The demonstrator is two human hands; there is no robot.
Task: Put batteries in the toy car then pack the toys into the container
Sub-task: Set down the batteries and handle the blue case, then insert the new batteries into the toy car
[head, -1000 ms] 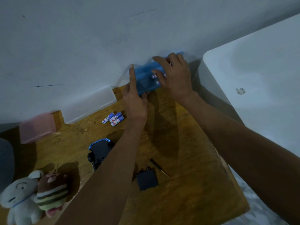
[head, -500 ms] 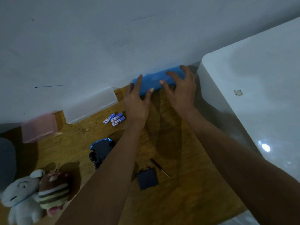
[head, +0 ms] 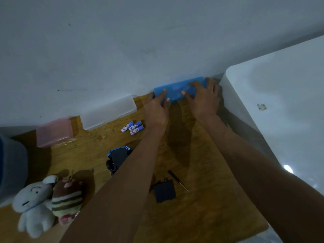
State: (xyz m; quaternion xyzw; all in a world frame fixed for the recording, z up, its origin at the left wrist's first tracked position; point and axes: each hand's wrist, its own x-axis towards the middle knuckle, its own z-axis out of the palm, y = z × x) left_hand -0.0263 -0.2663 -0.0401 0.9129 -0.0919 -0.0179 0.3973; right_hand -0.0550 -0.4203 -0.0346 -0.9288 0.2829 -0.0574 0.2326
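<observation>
A blue plastic box [head: 177, 88] lies against the wall at the table's far edge. My left hand [head: 156, 111] holds its left end, thumb behind and fingers on top. My right hand [head: 204, 99] covers its right end. Three blue-and-white batteries [head: 133, 128] lie together left of my left wrist. The dark toy car [head: 116, 158] with a blue edge rests upside down, partly hidden by my left forearm. Its black battery cover [head: 164, 191] and a small screwdriver [head: 177, 179] lie between my arms. A white plush [head: 33, 204] and a striped brown plush [head: 67, 200] sit at front left.
A clear plastic box [head: 108, 113] and a pink box [head: 54, 132] stand along the wall on the wooden table [head: 201, 207]. A large white container [head: 280, 111] borders the table on the right. A grey object [head: 12, 169] sits at the left edge.
The blue box, held raised and tilted a second ago, now lies flat against the wall. Both hands have come down with it and stay on it.
</observation>
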